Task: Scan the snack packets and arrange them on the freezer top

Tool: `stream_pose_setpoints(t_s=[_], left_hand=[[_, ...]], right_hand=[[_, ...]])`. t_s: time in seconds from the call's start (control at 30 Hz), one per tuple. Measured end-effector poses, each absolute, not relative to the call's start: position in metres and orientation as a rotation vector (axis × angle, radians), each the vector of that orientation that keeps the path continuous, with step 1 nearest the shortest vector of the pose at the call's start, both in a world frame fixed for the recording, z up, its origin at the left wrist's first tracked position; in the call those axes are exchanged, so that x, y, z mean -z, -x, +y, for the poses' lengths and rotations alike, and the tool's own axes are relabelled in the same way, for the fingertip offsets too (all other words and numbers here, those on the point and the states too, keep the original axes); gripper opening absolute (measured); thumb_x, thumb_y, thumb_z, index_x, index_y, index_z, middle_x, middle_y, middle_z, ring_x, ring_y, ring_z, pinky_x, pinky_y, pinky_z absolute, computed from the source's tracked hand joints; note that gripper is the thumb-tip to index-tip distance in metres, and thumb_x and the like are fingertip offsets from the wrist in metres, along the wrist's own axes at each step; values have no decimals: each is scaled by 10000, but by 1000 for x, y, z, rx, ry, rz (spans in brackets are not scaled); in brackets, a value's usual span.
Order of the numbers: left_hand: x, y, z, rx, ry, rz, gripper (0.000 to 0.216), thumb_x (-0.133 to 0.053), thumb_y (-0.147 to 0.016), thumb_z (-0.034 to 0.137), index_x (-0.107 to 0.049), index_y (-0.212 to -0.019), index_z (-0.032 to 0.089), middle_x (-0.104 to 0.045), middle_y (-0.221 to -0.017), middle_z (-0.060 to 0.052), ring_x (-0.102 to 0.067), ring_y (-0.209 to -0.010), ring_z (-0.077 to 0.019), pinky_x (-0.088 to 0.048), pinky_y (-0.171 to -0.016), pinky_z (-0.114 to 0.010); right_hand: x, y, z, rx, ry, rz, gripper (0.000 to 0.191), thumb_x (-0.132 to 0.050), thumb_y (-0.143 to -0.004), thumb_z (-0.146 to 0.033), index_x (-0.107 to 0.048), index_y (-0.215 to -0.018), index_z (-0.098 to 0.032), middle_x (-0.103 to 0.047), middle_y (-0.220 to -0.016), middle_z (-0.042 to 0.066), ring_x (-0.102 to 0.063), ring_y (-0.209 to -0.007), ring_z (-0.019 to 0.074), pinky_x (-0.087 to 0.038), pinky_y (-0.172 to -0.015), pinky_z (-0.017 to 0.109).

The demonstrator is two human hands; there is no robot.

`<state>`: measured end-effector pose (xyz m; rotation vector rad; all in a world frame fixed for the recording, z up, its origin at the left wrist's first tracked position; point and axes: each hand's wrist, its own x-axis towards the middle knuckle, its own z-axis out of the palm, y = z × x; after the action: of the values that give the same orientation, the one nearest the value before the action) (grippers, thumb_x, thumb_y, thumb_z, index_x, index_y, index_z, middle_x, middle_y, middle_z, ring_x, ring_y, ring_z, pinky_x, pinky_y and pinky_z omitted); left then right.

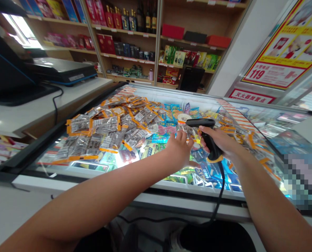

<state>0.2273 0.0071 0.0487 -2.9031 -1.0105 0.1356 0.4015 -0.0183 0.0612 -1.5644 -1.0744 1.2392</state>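
My right hand (219, 141) is wrapped round the grip of a black barcode scanner (204, 134) with an orange base; its head points left and its black cable (220, 196) hangs down toward the floor. My left hand (179, 148) reaches out just left of the scanner, fingers stretched forward over the glass lid of a chest freezer (74, 171). Whether its fingertips hold one of the small packets is unclear. Under the glass lie several clear snack packets with orange edges (106, 126) and colourful frozen-food bags (171, 115).
A white counter (40, 105) with a black register and printer (61, 70) stands at the left. Wooden shelves with bottles and boxes (129, 21) fill the back wall. A red and yellow poster (284, 52) hangs at the right. My dark shoe (214, 238) shows below.
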Motion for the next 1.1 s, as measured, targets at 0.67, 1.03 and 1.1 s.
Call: stream_pose_setpoints(t_s=[0.67, 1.03, 1.1], left_hand=[[-44, -239, 10, -63, 2878, -956, 1135, -367, -805, 913, -371, -1578, 82, -282, -1662, -213, -341, -1467, -408, -352, -1141, -465], [-65, -208, 51, -114, 2489, -1434, 889, -496, -834, 830, -684, -1270, 79, -620, -1333, -261, -548, -1229, -423, -429, -976, -474], [-59, -213, 55, 63, 2493, -1319, 792, -565, -855, 749, -673, -1287, 94, -591, -1393, -248, -509, -1291, -432, -400, -1040, -519]], right_hand=[[-63, -392, -19, -954, 1607, -1086, 319, -700, -846, -496, -582, -800, -203, -555, -520, -17, -479, -372, 113, -360, -354, 233], [-76, -415, -17, -763, 1402, -776, 218, -661, -837, -421, -612, -868, -211, -521, -525, -35, -472, -389, 117, -371, -349, 231], [-77, -415, -17, -761, 1377, -759, 211, -656, -839, -419, -599, -858, -216, -516, -531, -38, -476, -392, 114, -365, -351, 226]])
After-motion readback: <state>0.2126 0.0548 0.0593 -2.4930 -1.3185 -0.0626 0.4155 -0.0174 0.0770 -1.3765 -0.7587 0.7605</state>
